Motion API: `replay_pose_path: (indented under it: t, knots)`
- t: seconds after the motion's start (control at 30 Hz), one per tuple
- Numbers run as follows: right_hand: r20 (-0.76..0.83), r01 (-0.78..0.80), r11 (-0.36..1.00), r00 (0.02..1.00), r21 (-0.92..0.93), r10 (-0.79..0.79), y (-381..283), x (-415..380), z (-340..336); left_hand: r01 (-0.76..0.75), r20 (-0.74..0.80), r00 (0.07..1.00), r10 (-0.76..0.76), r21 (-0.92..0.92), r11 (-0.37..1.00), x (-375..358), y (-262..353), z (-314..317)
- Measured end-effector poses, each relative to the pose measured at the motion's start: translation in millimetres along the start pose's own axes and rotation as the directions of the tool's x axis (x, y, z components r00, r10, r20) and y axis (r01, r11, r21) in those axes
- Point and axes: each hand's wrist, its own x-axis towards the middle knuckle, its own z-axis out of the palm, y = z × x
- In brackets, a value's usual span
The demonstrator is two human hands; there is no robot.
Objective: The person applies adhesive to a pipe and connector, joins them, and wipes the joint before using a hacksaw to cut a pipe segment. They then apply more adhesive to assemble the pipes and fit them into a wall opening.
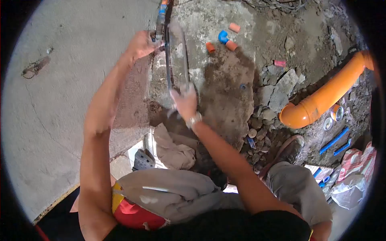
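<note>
My right hand (186,102) is closed around the handle end of a hacksaw (186,60), whose frame is blurred. The saw's far end points up along the wall's edge, beside a grey pipe (160,25) with blue and orange parts above it. My left hand (142,45) grips the lower part of that pipe at the wall, fingers bent around it. Whether the blade touches the pipe cannot be made out. Right of the saw, on the concrete, lie a blue elbow fitting (223,37) and several short orange pipe pieces (234,27).
A plastered wall (60,88) fills the left side. Broken concrete (279,90) and rubble lie to the right, beside a large orange drain pipe (321,94). Blue pipe lengths (333,140), a tape roll (337,112) and a plastic bag (354,180) are at the lower right.
</note>
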Motion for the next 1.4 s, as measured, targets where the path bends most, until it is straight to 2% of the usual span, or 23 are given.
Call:
replay_pose_path:
  t: [0.07, 0.13, 0.17, 0.2, 0.27, 0.33, 0.43, 0.53, 0.6, 0.73, 0.8, 0.87, 0.9, 0.97, 1.0, 1.03, 1.07, 1.13, 1.2, 1.27, 1.3, 1.37, 1.4]
  knots:
    - [0.003, 0.01, 0.987, 1.0, -0.158, -0.009, 16.7, -24.5, -17.3, -0.011, -0.009, 1.0, 0.011, 0.009, 1.0, 5.0, 6.2, -4.0]
    - [-0.041, -0.022, 0.978, 0.999, -0.209, 0.013, 17.9, -8.1, -10.5, -0.064, -0.105, 0.993, 0.046, -0.174, 0.983, 0.2, -10.5, 12.9]
    - [-0.024, 0.005, 0.986, 1.0, -0.169, -0.009, 6.2, 9.7, 0.4, -0.149, -0.027, 0.988, 0.155, -0.478, 0.866, 26.4, -67.9, 34.6]
    - [-0.006, 0.044, 0.991, 0.999, -0.125, -0.045, 1.3, 22.7, 6.6, -0.136, -0.008, 0.989, 0.151, -0.483, 0.865, 18.6, -57.8, 34.5]
    - [-0.021, 0.042, 0.984, 0.999, -0.171, -0.046, 5.2, 29.9, 7.5, -0.04, 0.025, 0.999, 0.045, -0.176, 0.984, 7.4, -18.2, 9.6]
    - [-0.015, 0.077, 0.971, 0.996, -0.227, -0.083, 11.0, 25.5, 0.9, -0.065, -0.042, 0.997, 0.057, -0.204, 0.977, 7.9, -19.6, 10.3]
    - [-0.027, 0.095, 0.968, 0.994, -0.232, -0.104, 38.0, 4.8, -12.8, -0.067, 0.053, 0.996, 0.065, 0.033, 0.997, 4.9, -8.3, 1.3]
    - [-0.048, 0.106, 0.993, 0.993, 0.06, -0.104, 48.3, 34.1, 2.4, -0.055, 0.015, 0.998, 0.057, -0.11, 0.992, 5.6, -23.4, 12.6]
    - [-0.077, 0.107, 0.936, 0.987, -0.335, -0.141, 18.7, 74.6, 21.7, -0.062, -0.02, 0.998, 0.06, -0.17, 0.983, 5.9, -25.8, 13.3]
    - [-0.04, 0.18, 0.875, 0.975, -0.45, -0.22, -9.3, 64.3, 16.1, -0.11, -0.042, 0.993, 0.106, -0.109, 0.988, 18.9, -28.0, 17.6]
    - [-0.031, -0.027, 0.995, 0.999, -0.1, 0.024, -14.5, 38.7, 17.6, -0.115, -0.044, 0.993, 0.112, -0.065, 0.991, 14.1, -26.9, 13.5]
    - [-0.026, 0.341, 0.913, 0.934, -0.224, -0.356, 66.7, 29.9, -10.0, 0.032, 0.13, 0.99, -0.053, 0.162, 0.986, 8.8, 5.8, -3.2]
    - [-0.023, 0.353, 0.909, 0.93, -0.22, -0.367, 45.9, 17.8, -8.6, 0.056, 0.121, 0.99, -0.075, 0.153, 0.987, 10.8, 4.2, -0.8]
    - [-0.032, -0.099, 0.958, 0.995, -0.269, 0.093, -13.7, -17.2, -10.0, 0.01, 0.065, 0.998, -0.008, -0.029, 1.0, 12.8, -11.4, 11.2]
    - [-0.036, -0.111, 0.957, 0.994, -0.267, 0.106, -10.7, -4.8, -4.8, -0.043, 0.001, 0.999, 0.044, -0.203, 0.978, 12.6, -25.5, 19.0]
    - [-0.023, -0.04, 0.974, 0.999, -0.225, 0.036, -6.1, 21.0, 6.0, 0.036, 0.093, 0.995, 0.032, -0.641, 0.766, 17.7, -51.4, 29.0]
    - [-0.011, 0.041, 0.983, 0.999, -0.179, -0.043, -1.9, 41.6, 13.1, 0.044, 0.104, 0.994, 0.029, -0.638, 0.769, 15.4, -48.6, 27.9]
    - [-0.019, 0.132, 0.951, 0.99, -0.279, -0.143, 10.9, 59.4, 13.0, -0.01, 0.086, 0.996, 0.031, -0.227, 0.974, 15.4, -33.7, 17.5]
    - [0.004, 0.247, 0.888, 0.964, -0.388, -0.267, 31.2, 63.7, 7.7, 0.014, 0.072, 0.997, 0.006, -0.267, 0.964, 9.8, -23.6, 17.0]
    - [-0.066, 0.456, 0.888, 0.886, -0.061, -0.46, 69.7, 31.7, 0.4, 0.041, 0.055, 0.998, -0.025, -0.302, 0.952, 3.5, -12.6, 11.1]
    - [-0.054, 0.473, 0.88, 0.878, -0.052, -0.475, 55.2, 24.3, -0.7, 0.047, 0.066, 0.997, -0.033, -0.228, 0.972, 3.9, -4.0, 4.1]
    - [-0.001, -0.049, 0.982, 0.999, -0.18, 0.049, 20.3, -7.4, -10.8, 0.084, 0.076, 0.995, -0.068, -0.246, 0.966, 0.9, 1.5, 5.6]
    - [-0.013, -0.067, 0.982, 0.998, -0.174, 0.065, 17.0, 4.8, -2.7, 0.092, 0.097, 0.993, -0.07, -0.245, 0.965, 3.1, -6.1, 11.2]
